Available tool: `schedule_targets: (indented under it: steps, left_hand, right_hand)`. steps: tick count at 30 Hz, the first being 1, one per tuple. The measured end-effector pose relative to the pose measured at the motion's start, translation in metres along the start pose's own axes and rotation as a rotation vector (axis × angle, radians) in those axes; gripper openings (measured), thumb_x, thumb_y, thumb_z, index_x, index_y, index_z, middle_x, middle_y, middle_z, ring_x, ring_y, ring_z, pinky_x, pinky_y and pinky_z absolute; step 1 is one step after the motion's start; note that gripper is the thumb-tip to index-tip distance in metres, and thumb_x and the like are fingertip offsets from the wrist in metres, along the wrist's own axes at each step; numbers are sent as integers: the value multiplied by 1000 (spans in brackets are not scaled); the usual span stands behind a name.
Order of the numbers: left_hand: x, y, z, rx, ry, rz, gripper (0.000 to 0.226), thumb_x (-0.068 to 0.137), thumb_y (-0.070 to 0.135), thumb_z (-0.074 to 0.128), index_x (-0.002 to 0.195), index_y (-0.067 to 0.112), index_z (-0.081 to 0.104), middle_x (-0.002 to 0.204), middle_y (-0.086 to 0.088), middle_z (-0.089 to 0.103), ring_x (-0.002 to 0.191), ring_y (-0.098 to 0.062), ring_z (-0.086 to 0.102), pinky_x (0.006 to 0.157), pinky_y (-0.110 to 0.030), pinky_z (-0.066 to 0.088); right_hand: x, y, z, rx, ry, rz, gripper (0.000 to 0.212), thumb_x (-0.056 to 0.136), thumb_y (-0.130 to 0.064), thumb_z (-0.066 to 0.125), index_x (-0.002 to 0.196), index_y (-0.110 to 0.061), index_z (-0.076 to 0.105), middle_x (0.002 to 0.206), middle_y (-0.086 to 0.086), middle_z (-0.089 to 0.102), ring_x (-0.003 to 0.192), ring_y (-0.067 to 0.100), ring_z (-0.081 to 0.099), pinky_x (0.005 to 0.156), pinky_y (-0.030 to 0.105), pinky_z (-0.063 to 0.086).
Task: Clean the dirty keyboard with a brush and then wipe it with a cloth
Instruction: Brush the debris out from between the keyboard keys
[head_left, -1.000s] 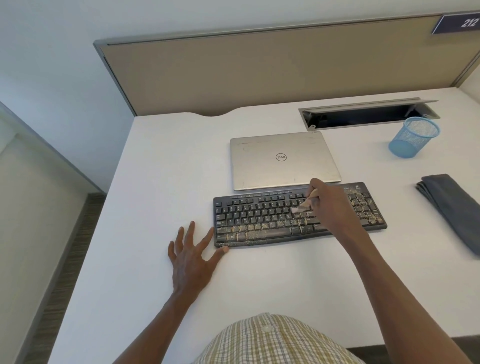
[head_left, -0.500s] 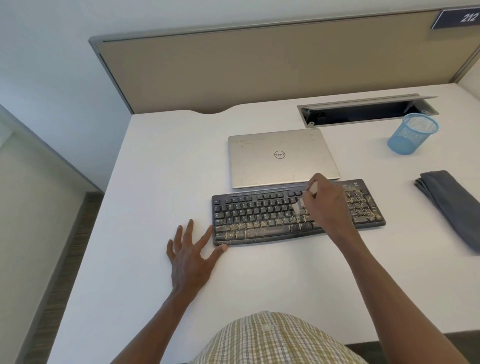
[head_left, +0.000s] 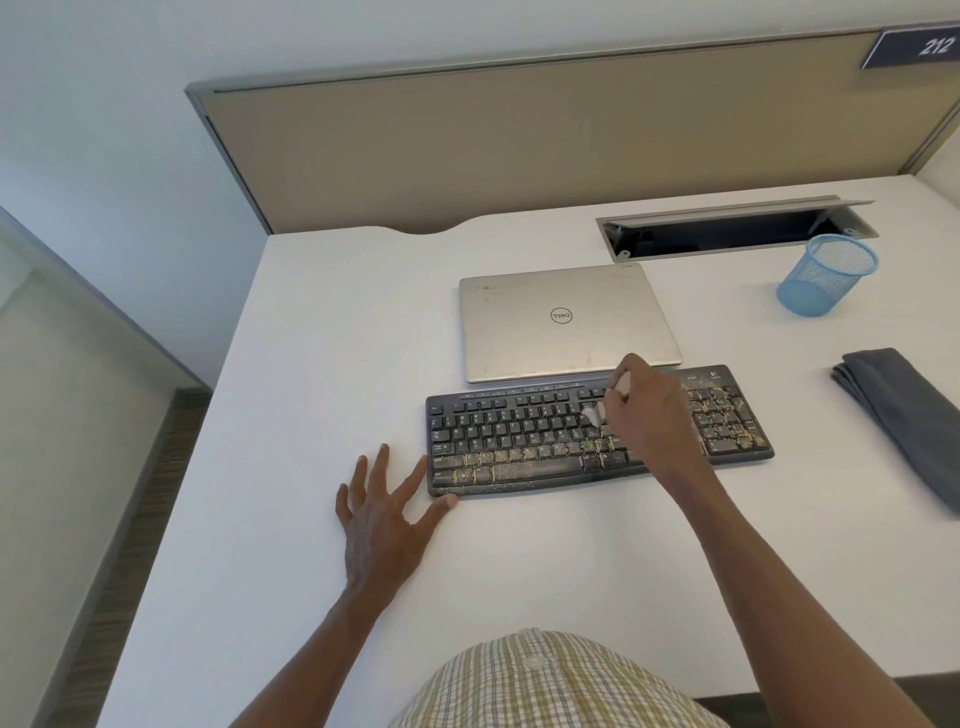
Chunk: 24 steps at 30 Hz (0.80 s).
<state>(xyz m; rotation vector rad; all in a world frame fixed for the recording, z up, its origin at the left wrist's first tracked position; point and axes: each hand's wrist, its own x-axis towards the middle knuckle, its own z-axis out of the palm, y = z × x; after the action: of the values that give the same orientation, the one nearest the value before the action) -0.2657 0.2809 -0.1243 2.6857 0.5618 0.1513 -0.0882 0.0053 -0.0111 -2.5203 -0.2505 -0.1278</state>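
Observation:
A black keyboard (head_left: 519, 441) lies on the white desk, with sandy grit over its lower rows and its number pad. My right hand (head_left: 649, 410) hovers over the keyboard's right-middle part and grips a small brush (head_left: 595, 414), whose pale bristles touch the upper key rows. My left hand (head_left: 382, 512) lies flat on the desk with fingers spread, its thumb and forefinger against the keyboard's left front corner. A folded dark grey cloth (head_left: 904, 415) rests at the right edge of the desk.
A closed silver laptop (head_left: 566, 322) lies just behind the keyboard. A blue mesh pen cup (head_left: 826, 275) stands at the back right, beside an open cable slot (head_left: 727, 228) in the desk. A beige partition closes the back. The desk's left edge drops to the floor.
My right hand has drawn the brush from the middle rows up toward the top rows of the keyboard. My left hand has stayed in place.

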Motion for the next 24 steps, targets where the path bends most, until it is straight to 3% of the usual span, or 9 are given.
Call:
schedule_targets:
  steps: [4,8,13,19,24]
  left_hand:
    - [-1,0,-1,-9,5,-1,78,81,90,30,145,49,49,168,-2,21,156,-25,7,124,-49,4]
    - [-1,2,0,-20,15,3,77,81,89,31,144,49,50,168,-3,22,156,-26,9,124,-51,5]
    - [-1,1,-1,-11,9,-1,78,80,90,30,144,49,49,168,-2,22,156,-25,8,124,-50,4]
    - [-1,2,0,-15,4,-7,78,80,90,30,144,50,49,168,-2,21,156,-25,7,124,-51,4]
    - [-1,1,-1,-14,1,-3,78,80,90,29,145,50,48,168,-1,20,156,-25,6,124,-50,3]
  right_hand:
    - [1,-2,-5,80,38,33,6,90,-5,54,89,-10,56,62,4,60,50,13,54,42,21,34]
    - [-4,-2,-1,22,21,25,3,90,-7,55,89,-8,56,63,5,60,55,20,59,47,33,50]
    - [-2,-4,-4,60,53,31,2,91,-8,54,92,-10,56,65,8,61,56,23,60,47,36,51]
    - [0,-3,-5,18,2,48,5,90,-6,54,89,-10,56,64,3,58,56,18,56,46,24,40]
    - [-4,-5,-3,13,-17,48,2,91,-8,55,92,-7,56,69,10,63,58,23,60,48,31,50]
